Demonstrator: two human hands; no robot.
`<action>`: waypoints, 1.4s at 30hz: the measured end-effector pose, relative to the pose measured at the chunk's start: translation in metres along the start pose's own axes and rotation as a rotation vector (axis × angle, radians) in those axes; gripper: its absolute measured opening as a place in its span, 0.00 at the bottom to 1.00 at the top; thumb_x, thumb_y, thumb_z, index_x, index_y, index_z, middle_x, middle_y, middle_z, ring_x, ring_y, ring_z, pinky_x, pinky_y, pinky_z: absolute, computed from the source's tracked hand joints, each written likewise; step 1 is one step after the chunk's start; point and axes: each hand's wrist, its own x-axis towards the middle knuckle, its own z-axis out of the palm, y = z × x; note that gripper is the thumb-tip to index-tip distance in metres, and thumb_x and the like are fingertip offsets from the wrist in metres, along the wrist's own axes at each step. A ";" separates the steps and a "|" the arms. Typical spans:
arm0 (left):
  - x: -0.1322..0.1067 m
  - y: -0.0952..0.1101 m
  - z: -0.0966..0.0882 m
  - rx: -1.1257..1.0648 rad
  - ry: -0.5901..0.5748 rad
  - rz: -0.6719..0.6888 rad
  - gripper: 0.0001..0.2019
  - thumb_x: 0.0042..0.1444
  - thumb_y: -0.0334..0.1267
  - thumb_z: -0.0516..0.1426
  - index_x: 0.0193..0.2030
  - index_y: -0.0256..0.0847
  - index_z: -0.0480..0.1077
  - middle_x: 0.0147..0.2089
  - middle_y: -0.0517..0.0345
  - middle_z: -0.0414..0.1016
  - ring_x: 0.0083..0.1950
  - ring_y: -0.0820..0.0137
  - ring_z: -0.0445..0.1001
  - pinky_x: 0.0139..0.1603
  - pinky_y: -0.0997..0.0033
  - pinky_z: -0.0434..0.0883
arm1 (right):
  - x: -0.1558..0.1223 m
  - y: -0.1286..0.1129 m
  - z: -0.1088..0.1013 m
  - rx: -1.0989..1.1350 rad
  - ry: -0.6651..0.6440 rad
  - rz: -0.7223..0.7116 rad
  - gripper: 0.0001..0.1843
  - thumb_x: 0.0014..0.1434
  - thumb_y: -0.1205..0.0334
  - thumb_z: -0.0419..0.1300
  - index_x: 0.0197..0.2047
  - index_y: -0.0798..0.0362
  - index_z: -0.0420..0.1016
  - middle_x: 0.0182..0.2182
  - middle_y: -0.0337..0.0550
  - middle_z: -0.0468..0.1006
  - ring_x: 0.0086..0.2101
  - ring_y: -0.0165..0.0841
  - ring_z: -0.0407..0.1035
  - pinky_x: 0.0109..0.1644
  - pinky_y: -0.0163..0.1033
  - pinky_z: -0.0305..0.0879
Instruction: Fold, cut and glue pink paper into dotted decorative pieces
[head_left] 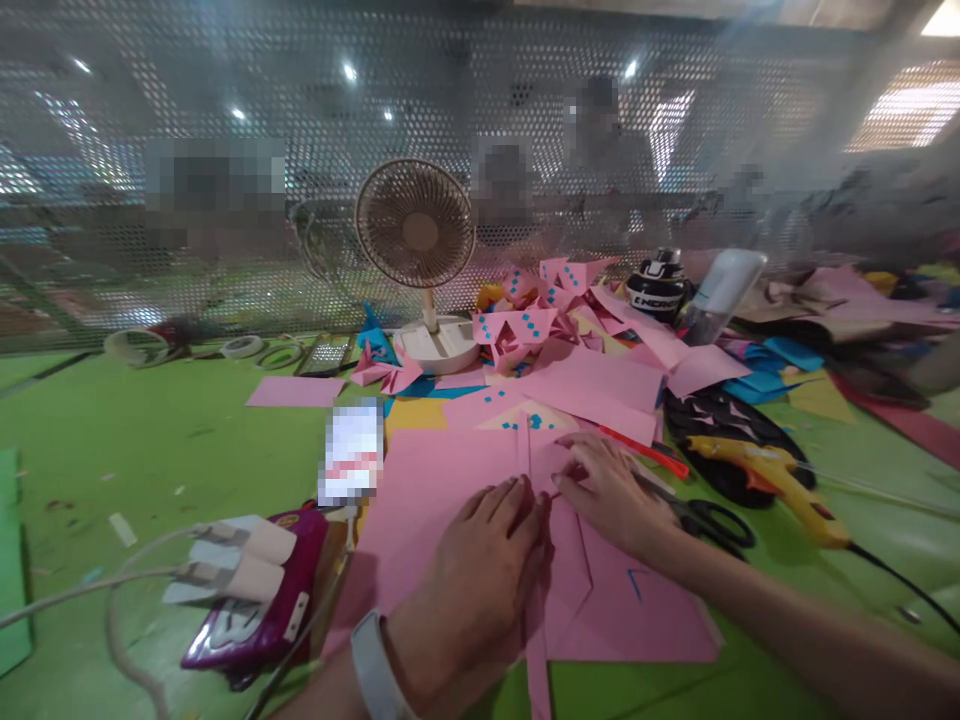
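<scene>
Pink strip (538, 670) lies over a large pink sheet (427, 470) on the green worktop (225, 450), long axis running nearly straight away from the body, its near end past the sheet's edge and its far end just beyond the fingers. Left hand (487, 550) is the nearer: laid over the strip's middle, its fingers close together, bent a little and pointing away, covering that stretch. Whether they pinch it or only press, cannot tell. Right hand (604, 490) comes in from the right, just beside the strip; fingers curled, thumb below them, a gap visible between; nothing clearly gripped, though the tips are too blurred to be sure. From the right fingers the strip lies to the left, crosswise to their reach. Scissors (694, 515) sit by the right forearm, yellow glue gun (806, 505) further right.
</scene>
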 end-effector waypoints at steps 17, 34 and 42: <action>0.003 -0.002 -0.005 -0.005 0.015 -0.021 0.18 0.63 0.42 0.46 0.56 0.41 0.64 0.60 0.48 0.62 0.59 0.59 0.63 0.56 0.52 0.64 | 0.000 -0.004 -0.003 0.003 -0.030 0.061 0.05 0.53 0.60 0.56 0.36 0.49 0.66 0.49 0.44 0.69 0.50 0.42 0.62 0.54 0.52 0.53; 0.011 -0.002 -0.018 -0.001 -0.048 0.057 0.15 0.63 0.42 0.47 0.52 0.43 0.67 0.54 0.53 0.67 0.54 0.63 0.65 0.54 0.59 0.63 | 0.011 0.005 -0.007 0.228 -0.140 -0.035 0.21 0.53 0.66 0.57 0.51 0.49 0.67 0.52 0.46 0.68 0.54 0.41 0.59 0.58 0.51 0.52; 0.058 -0.017 -0.019 -0.273 -0.078 -0.417 0.14 0.53 0.47 0.55 0.26 0.38 0.71 0.23 0.59 0.69 0.26 0.70 0.67 0.26 0.73 0.62 | 0.010 0.001 -0.010 0.222 -0.145 -0.005 0.23 0.51 0.69 0.56 0.52 0.50 0.67 0.52 0.47 0.68 0.54 0.41 0.60 0.57 0.49 0.53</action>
